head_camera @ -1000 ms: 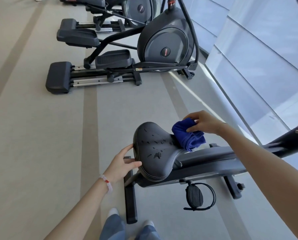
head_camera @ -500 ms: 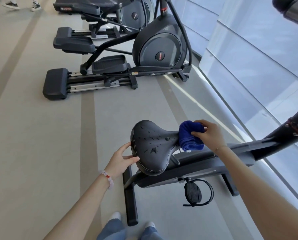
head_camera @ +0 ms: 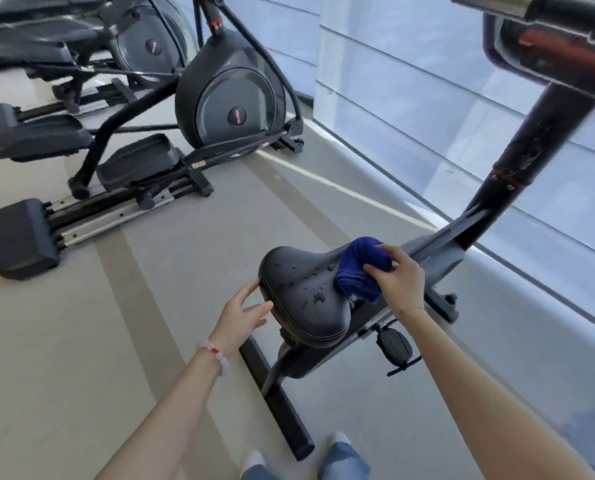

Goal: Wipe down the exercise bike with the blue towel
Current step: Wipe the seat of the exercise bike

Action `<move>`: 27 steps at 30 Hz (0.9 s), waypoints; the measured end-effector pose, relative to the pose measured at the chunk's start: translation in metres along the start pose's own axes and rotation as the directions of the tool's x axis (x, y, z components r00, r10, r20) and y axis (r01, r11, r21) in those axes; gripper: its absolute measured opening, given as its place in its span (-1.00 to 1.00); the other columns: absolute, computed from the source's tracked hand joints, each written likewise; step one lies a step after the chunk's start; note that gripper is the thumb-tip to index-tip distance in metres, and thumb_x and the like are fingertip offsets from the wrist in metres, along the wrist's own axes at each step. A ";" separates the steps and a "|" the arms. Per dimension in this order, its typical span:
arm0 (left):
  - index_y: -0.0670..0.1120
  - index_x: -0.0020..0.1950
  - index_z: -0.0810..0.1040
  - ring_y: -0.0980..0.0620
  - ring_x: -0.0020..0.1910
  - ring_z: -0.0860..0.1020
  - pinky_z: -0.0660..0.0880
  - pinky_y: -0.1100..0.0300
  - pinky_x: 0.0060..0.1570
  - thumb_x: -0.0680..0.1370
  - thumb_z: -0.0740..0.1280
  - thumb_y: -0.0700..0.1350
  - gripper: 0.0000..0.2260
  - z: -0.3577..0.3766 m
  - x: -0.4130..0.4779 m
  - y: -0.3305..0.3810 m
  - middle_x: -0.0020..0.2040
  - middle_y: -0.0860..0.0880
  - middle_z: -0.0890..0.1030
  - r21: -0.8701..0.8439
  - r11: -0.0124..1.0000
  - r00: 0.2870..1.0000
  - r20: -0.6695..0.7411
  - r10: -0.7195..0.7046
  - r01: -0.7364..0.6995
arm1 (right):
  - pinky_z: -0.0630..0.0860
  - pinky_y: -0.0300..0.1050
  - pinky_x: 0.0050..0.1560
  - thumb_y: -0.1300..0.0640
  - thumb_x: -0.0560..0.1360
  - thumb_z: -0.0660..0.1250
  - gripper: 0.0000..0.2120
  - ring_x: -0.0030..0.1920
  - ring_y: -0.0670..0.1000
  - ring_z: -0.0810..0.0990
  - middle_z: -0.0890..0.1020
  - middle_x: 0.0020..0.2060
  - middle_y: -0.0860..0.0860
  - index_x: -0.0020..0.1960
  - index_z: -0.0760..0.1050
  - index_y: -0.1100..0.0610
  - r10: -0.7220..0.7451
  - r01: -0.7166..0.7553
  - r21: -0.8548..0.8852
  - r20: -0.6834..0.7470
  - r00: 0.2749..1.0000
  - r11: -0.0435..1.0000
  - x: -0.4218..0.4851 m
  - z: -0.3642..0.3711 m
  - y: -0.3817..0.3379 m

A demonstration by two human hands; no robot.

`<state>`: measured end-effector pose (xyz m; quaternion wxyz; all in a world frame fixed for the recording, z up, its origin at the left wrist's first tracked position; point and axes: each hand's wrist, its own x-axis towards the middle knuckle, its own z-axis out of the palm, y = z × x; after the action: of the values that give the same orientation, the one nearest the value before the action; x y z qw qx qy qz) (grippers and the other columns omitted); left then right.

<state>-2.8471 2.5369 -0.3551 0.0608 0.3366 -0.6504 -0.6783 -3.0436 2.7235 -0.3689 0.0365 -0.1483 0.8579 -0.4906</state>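
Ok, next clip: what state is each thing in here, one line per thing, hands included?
black padded bike saddle: wet, droplets scattered over its top.
bunched blue towel: crumpled, pressed on the saddle's narrow front end.
right hand: grips the towel.
left hand: open, fingers at the saddle's wide rear edge.
black strapped pedal: hanging free, no foot in it.

Right hand [head_camera: 398, 282] dragged blue towel [head_camera: 354, 268] onto saddle [head_camera: 299, 299].
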 end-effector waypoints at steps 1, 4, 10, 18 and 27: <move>-0.01 0.41 0.31 0.13 0.12 0.51 0.47 0.05 0.20 0.54 0.31 -0.20 -0.54 -0.004 0.002 0.000 0.34 0.08 0.37 0.011 1.000 1.000 0.025 -0.008 0.008 | 0.58 0.08 0.07 0.18 0.38 0.47 -0.66 -0.01 0.06 0.60 0.63 -0.02 -0.02 0.12 0.56 -0.01 0.019 -0.019 0.039 -0.013 1.000 0.999 -0.007 0.003 0.000; -0.03 0.43 0.29 0.07 0.13 0.51 0.48 0.05 0.18 0.55 0.29 -0.21 -0.54 -0.012 0.005 0.000 0.29 0.07 0.38 0.033 0.999 0.996 0.087 -0.016 0.013 | 0.60 0.09 0.05 0.18 0.38 0.49 -0.65 0.00 0.08 0.61 0.63 0.01 0.02 0.13 0.55 -0.01 0.091 -0.088 0.130 -0.021 0.996 0.988 -0.024 0.011 0.000; -0.03 0.42 0.31 0.02 0.20 0.51 0.50 0.05 0.16 0.56 0.27 -0.21 -0.57 -0.027 0.013 -0.003 0.31 0.05 0.39 0.054 0.999 0.985 0.173 -0.017 0.008 | 0.62 -0.11 -0.03 0.25 0.38 0.49 -0.68 0.00 0.07 0.63 0.66 -0.03 0.06 0.11 0.55 0.09 0.191 -0.196 0.290 0.045 0.981 0.937 -0.057 0.010 -0.004; -0.05 0.31 0.38 0.02 0.19 0.48 0.48 0.05 0.17 0.57 0.25 -0.23 -0.68 -0.027 0.020 -0.006 0.19 0.05 0.45 0.019 1.000 0.988 0.152 0.002 -0.005 | 0.63 -0.18 -0.06 0.30 0.37 0.48 -0.69 -0.02 0.01 0.63 0.66 -0.06 0.01 0.06 0.56 0.08 0.279 -0.288 0.346 0.077 0.957 0.893 -0.095 0.000 -0.006; -0.09 0.15 0.44 -0.01 0.17 0.50 0.51 0.07 0.09 0.55 0.27 -0.22 -0.81 -0.022 0.037 -0.003 0.27 -0.06 0.43 0.048 0.999 0.999 0.031 -0.022 0.021 | 0.62 -0.03 0.00 0.29 0.35 0.50 -0.72 -0.01 0.07 0.65 0.68 -0.10 -0.01 -0.05 0.59 -0.01 0.296 -0.289 0.370 0.039 0.954 0.883 -0.087 0.005 0.004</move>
<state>-2.8627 2.4993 -0.3707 0.0352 0.3342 -0.6635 -0.6685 -2.9606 2.7462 -0.3823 0.1295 -0.0032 0.7622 -0.6342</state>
